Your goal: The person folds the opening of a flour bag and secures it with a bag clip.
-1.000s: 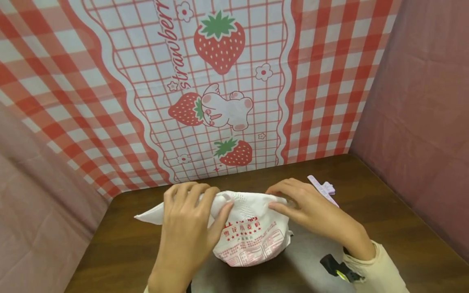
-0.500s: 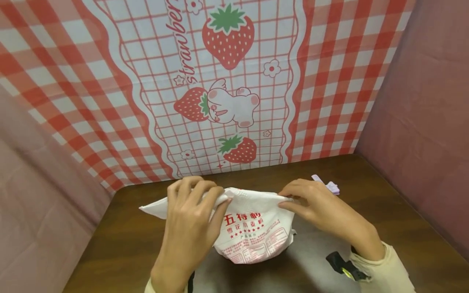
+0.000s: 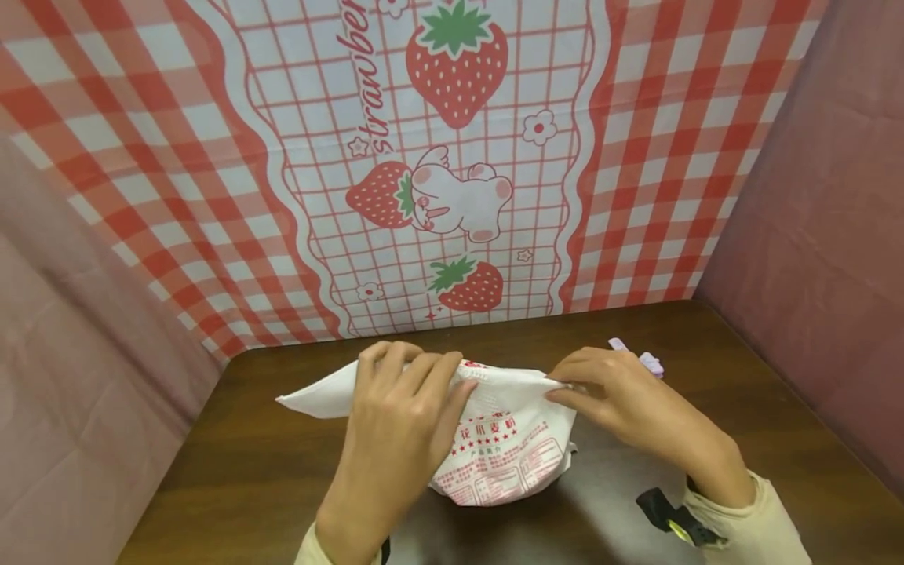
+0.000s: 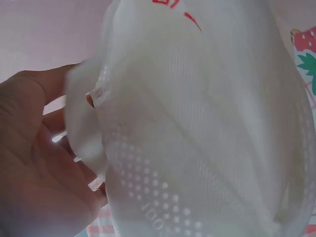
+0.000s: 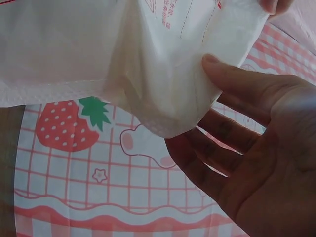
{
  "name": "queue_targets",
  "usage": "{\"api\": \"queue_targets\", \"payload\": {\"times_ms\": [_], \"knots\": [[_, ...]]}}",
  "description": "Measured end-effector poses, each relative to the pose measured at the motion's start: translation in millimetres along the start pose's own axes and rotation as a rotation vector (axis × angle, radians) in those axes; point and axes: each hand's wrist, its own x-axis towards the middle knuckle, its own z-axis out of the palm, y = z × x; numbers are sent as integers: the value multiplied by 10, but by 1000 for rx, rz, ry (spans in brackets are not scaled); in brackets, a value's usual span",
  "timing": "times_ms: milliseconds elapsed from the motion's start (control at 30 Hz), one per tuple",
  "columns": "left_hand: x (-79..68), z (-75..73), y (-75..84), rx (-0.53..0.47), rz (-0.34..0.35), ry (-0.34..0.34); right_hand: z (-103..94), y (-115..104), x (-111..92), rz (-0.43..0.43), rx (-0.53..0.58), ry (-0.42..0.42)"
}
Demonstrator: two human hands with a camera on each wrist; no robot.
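Note:
A white flour bag (image 3: 504, 471) with red printing sits on the table, its top edge folded over toward me. My left hand (image 3: 402, 416) grips the fold near its left half, fingers behind and thumb in front. A white pointed corner of the bag sticks out to the left past that hand. At the right end of the fold, my right hand (image 3: 621, 392) pinches the edge between thumb and fingers. In the right wrist view, the thumb lies on the bag (image 5: 168, 89) with the fingers behind it. Dotted embossing shows on the bag (image 4: 197, 128) in the left wrist view.
A lilac bag clip (image 3: 651, 363) lies on the brown wooden table (image 3: 233, 471) beyond my right hand, partly hidden by it. A strawberry-print checked cloth (image 3: 452, 196) hangs along the back. Pink cloth walls (image 3: 798, 259) stand at both sides.
My left hand has slid right along the fold. The large red characters that showed half a second ago are now mostly covered by the fold. The head view has shifted a little.

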Motion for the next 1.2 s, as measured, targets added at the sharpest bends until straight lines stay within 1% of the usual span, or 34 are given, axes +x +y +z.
{"api": "queue_targets", "payload": {"times_ms": [100,200,267,333,467,600,733,867,933,1000,1100,1200], "knots": [[-16,19,-60,-5,-11,-34,-12,10,-16,6,1,-3],[-21,29,-110,-22,9,-51,-26,33,-43,13,-37,1],[-25,37,-135,-33,28,-51,-29,54,-55,8,-70,2],[-26,47,-156,-37,43,-43,-32,73,-62,7,-75,-3],[-20,62,-178,-41,59,-40,-31,101,-67,7,-5,-16],[-14,76,-187,-50,57,-53,-20,121,-69,-24,68,9],[-14,89,-191,-64,48,-56,-3,132,-53,-57,63,33],[-17,89,-200,-78,50,-55,14,95,-32,-32,25,34],[-16,87,-203,-84,53,-63,34,59,-15,-15,54,34],[-17,81,-207,-83,53,-69,76,13,16,-24,99,54],[-17,70,-216,-78,53,-72,158,-45,81,-71,180,113],[-16,67,-219,-79,56,-81,215,-94,107,-103,196,179]]}}
